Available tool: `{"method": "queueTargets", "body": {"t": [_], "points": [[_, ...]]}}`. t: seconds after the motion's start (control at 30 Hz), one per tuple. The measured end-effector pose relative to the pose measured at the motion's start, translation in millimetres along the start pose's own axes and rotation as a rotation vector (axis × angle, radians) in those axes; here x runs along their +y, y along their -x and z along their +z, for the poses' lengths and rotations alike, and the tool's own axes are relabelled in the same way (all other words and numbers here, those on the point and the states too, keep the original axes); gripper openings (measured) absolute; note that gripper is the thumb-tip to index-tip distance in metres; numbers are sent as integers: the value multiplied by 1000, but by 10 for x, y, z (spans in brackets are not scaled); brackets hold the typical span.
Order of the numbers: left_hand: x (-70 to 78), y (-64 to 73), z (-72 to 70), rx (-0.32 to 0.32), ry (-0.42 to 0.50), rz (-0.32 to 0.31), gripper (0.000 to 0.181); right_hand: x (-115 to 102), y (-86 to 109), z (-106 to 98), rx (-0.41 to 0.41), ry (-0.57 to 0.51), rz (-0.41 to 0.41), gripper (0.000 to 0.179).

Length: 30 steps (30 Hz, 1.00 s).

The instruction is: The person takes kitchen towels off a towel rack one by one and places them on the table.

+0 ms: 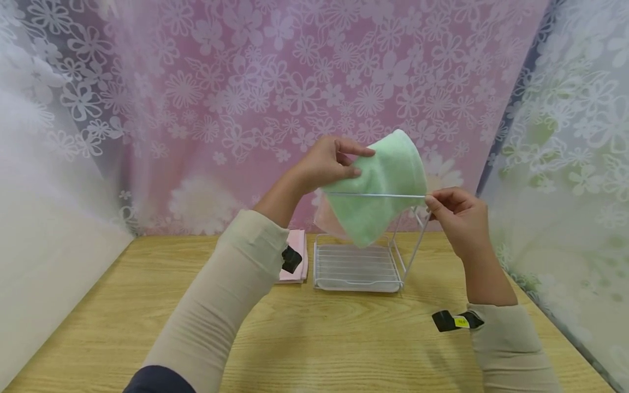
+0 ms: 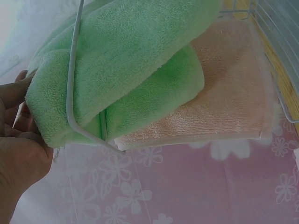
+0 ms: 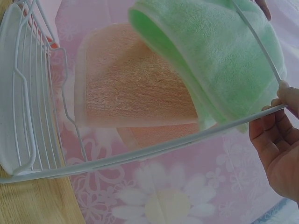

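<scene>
My left hand point(image 1: 321, 164) pinches the edge of a light green towel point(image 1: 383, 180) between thumb and fingers. The towel hangs at the top of a white wire rack point(image 3: 154, 151), and one top bar crosses in front of it in the head view. My right hand point(image 1: 459, 218) grips the rack's top bar at its right corner, thumb against the wire. Behind the green towel hangs a peach towel point(image 2: 233, 84), mostly hidden in the head view but plain in both wrist views. Fingers of my left hand are partly covered by the green cloth in the left wrist view.
The rack's base, a wire grid over a pale tray point(image 1: 358, 286), stands on a wooden table point(image 1: 344, 338). Just left of it lies a folded pink cloth point(image 1: 297, 256), partly behind my left sleeve. Flowered curtains point(image 1: 275, 98) close off the back and sides.
</scene>
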<state>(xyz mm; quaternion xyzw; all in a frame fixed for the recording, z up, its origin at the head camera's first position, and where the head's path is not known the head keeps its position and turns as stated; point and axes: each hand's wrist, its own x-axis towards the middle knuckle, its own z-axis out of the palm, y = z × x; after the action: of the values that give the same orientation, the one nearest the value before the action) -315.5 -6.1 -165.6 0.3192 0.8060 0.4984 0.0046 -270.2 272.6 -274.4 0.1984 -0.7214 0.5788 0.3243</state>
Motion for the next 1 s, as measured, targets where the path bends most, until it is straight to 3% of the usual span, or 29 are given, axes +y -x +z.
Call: {"method": "queueTargets", "body": {"t": [0.37,1.0], "points": [[43,35,-37,32,48,5,38,-10,-20,11,-4,-5,-12,15],[77,110,-99,41,229,-5,41,-1,3,10,1,0,-18,13]]}}
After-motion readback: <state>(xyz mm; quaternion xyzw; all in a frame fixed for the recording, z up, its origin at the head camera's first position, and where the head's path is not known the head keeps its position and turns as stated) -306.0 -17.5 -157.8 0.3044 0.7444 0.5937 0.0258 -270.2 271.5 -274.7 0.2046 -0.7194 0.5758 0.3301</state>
